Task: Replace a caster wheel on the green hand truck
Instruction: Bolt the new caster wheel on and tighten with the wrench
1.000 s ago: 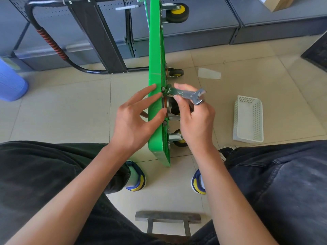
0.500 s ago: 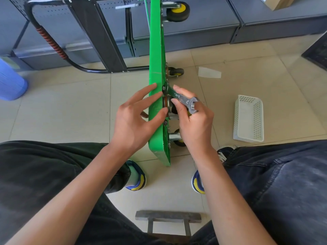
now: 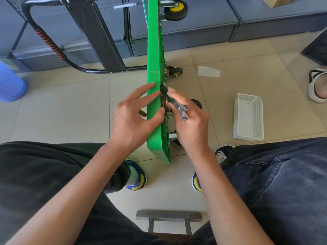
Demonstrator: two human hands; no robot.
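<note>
Grip, right hand: fingers pinch the wrench, its far end set on a fastener at the caster plate.
Grip, left hand: straight fingers press the green hand truck, standing on edge on the floor.
Risk: wrench may slip off the fastener, since the pinch looks light.

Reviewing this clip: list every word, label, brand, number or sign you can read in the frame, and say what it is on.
None can be read.
Silver open-ended wrench gripped by the right hand: any size stamp on it is too small and blurred to read.
Green hand truck deck, steadied by the left hand: no lettering shows.
White perforated plastic basket: no label shows.
Blue plastic container: a pale patch on it, no readable text.
</note>
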